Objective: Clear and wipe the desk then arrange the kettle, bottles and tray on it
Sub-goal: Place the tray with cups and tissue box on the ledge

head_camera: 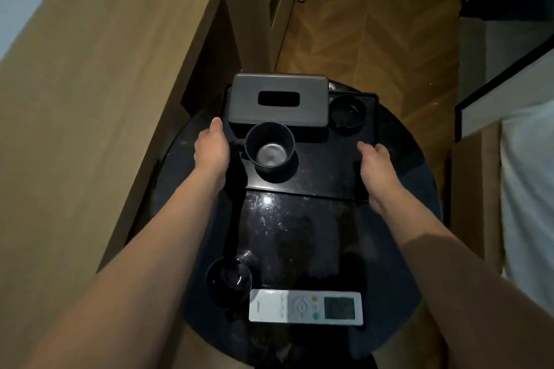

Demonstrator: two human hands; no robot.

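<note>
A black tray (326, 177) lies on the far part of a round black table (299, 234). It carries a dark tissue box (278, 99), a black cup (269, 147) and a small black bowl (347, 111). My left hand (211, 144) reaches along the tray's left edge, fingers stretched forward beside the tissue box. Over the tray's right edge, my right hand (374, 165) has its thumb above the tray floor. Neither hand plainly grips the tray. No kettle or bottle is in view.
The wooden desk (105, 84) runs along the left, its top bare. On the table's near side lie a white remote control (305, 307) and a small black dish (229, 280). Herringbone floor lies beyond; white bedding (527, 189) is at the right.
</note>
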